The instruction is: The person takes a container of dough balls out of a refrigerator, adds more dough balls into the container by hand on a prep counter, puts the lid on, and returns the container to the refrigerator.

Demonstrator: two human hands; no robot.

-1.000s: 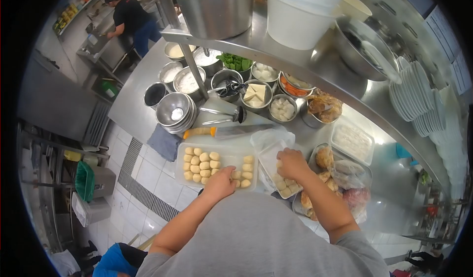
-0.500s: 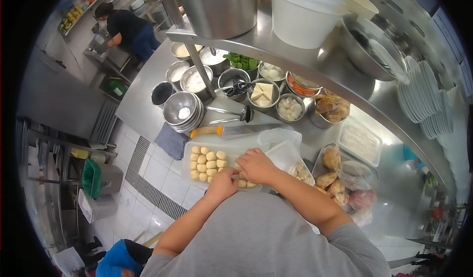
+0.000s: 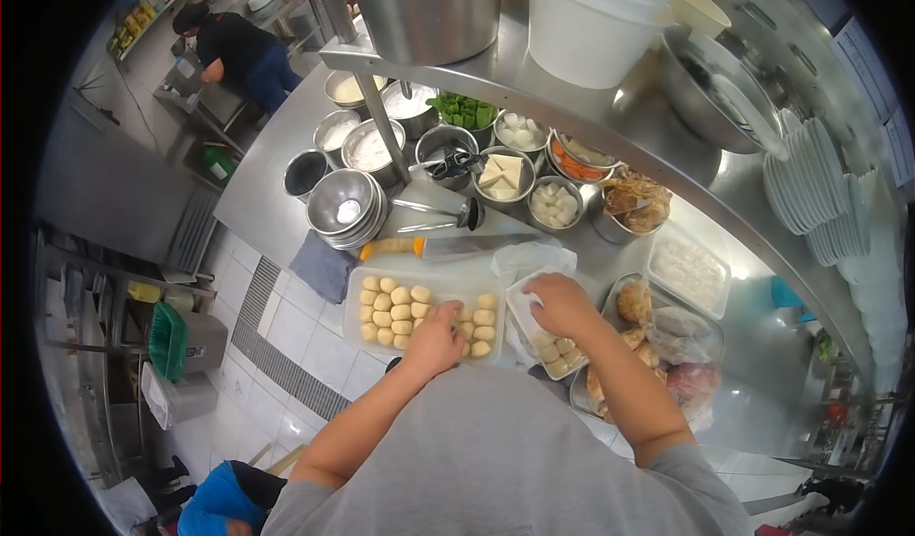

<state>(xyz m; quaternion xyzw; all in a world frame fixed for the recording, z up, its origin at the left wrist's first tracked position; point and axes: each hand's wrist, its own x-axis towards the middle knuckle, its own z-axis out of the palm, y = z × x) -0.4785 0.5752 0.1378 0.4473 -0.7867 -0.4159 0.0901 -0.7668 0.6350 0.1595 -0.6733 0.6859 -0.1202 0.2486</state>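
A white tray point(image 3: 353, 293) holds rows of pale yellow dough balls point(image 3: 401, 312). My left hand point(image 3: 436, 340) is over this tray, its fingers curled among the balls near the right-hand rows; what they grip, if anything, is hidden. To the right stands a smaller clear container point(image 3: 519, 313) with more balls point(image 3: 556, 349) in its near end. Over its far end is my right hand point(image 3: 557, 301), fingers bent down into it, and I cannot make out anything in them. Crumpled clear plastic point(image 3: 538, 258) lies behind the container.
Steel bowls point(image 3: 345, 204) and tubs of ingredients stand behind the tray, with a knife point(image 3: 467, 247) in front of them. Bagged food point(image 3: 681, 336) lies at the right. A steel shelf point(image 3: 572, 121) crosses overhead. Another person point(image 3: 236, 52) works at the far left.
My right hand went from the smaller container to the tray beside my left hand, and is now back over the smaller container. The right-hand rows of balls show again.
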